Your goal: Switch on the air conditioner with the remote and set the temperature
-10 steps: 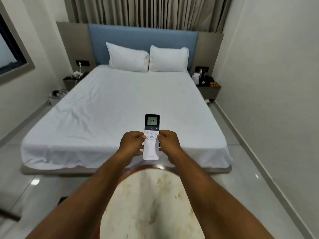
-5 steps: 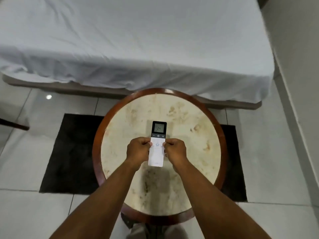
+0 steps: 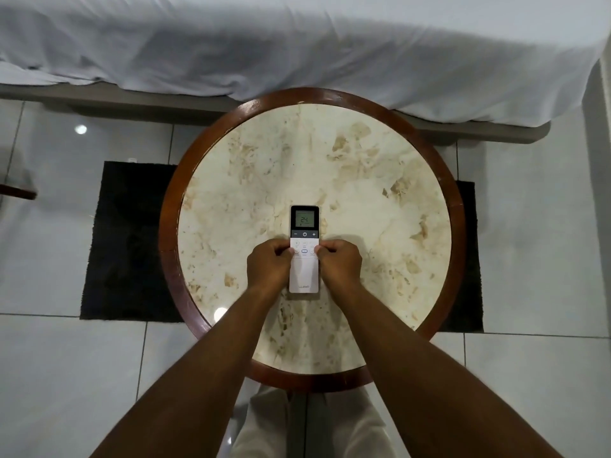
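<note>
A white remote [image 3: 304,233] with a dark top and a small screen reading 24 is held over the round marble table [image 3: 363,180], low above or on its top; I cannot tell which. My left hand [image 3: 269,264] grips its left edge and my right hand [image 3: 340,263] grips its right edge, thumbs on the button area. The remote points away from me, toward the bed. No air conditioner is in view.
The table has a dark wooden rim [image 3: 168,206] and stands on a black mat [image 3: 125,239] on pale floor tiles. A bed with a white sheet [image 3: 297,44] runs along the far side, touching the table's edge. A wall [image 3: 598,133] is at the right.
My view has tilted down from the bed and pillows to the table top. Both hands have lowered the remote from mid-air over the bed's foot to just above the table.
</note>
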Tool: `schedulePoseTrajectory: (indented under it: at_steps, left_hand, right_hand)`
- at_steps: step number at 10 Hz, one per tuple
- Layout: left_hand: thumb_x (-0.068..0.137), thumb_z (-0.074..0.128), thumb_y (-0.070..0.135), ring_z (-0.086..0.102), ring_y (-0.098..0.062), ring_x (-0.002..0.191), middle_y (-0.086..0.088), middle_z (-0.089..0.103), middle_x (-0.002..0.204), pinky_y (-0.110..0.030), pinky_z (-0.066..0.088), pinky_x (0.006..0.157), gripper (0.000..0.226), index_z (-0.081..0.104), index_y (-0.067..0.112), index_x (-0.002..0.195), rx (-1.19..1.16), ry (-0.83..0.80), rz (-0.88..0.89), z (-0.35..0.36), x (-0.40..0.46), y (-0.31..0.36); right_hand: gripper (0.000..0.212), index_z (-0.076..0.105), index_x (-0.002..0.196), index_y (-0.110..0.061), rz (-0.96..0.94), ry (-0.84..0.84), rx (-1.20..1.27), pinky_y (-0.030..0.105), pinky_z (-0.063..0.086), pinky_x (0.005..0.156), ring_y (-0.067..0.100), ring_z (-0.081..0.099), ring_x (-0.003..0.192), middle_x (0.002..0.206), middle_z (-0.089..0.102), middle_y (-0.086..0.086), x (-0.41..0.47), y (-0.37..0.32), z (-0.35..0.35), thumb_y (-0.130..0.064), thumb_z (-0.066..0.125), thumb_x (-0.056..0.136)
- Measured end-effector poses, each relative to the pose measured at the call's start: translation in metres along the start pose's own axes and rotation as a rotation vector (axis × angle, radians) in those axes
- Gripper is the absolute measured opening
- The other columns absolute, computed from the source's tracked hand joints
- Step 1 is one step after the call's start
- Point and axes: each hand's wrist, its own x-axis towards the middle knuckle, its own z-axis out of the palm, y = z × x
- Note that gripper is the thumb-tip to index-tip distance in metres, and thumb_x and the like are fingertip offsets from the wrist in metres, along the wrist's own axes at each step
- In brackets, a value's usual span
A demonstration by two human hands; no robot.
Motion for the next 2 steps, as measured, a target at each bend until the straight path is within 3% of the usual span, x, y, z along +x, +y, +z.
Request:
schedulePoseTrajectory:
  at_steps: [1, 2]
  left_hand:
    - [0.093, 0.059, 0.022, 0.068, -0.024, 0.097, -0.004, 0.075, 0.108, -0.039, 0.055, 0.085, 0.021, 0.072, 0.017, 0.108, 0.133, -0.003, 0.067, -0.008, -0.005, 0.004]
    - [0.095, 0.057, 0.036, 0.060, -0.030, 0.115, -0.012, 0.066, 0.126, -0.039, 0.048, 0.093, 0.040, 0.061, 0.014, 0.128, 0.419, 0.025, 0.130, -0.035, -0.018, 0.016]
  right_hand:
    - [0.015, 0.075, 0.097, -0.004, -0.034, -0.005, -0.020, 0.033, 0.055, 0.077, 0.025, 0.070, 0.088, 0.097, 0.076, 0.011, -0.007, -0.004, -0.006, -0.009, 0.062, 0.091]
    - [0.025, 0.071, 0.102, 0.005, -0.107, -0.002, -0.148, 0.033, 0.050, 0.079, 0.033, 0.068, 0.096, 0.103, 0.074, 0.018, -0.025, -0.019, -0.028, -0.016, 0.065, 0.091]
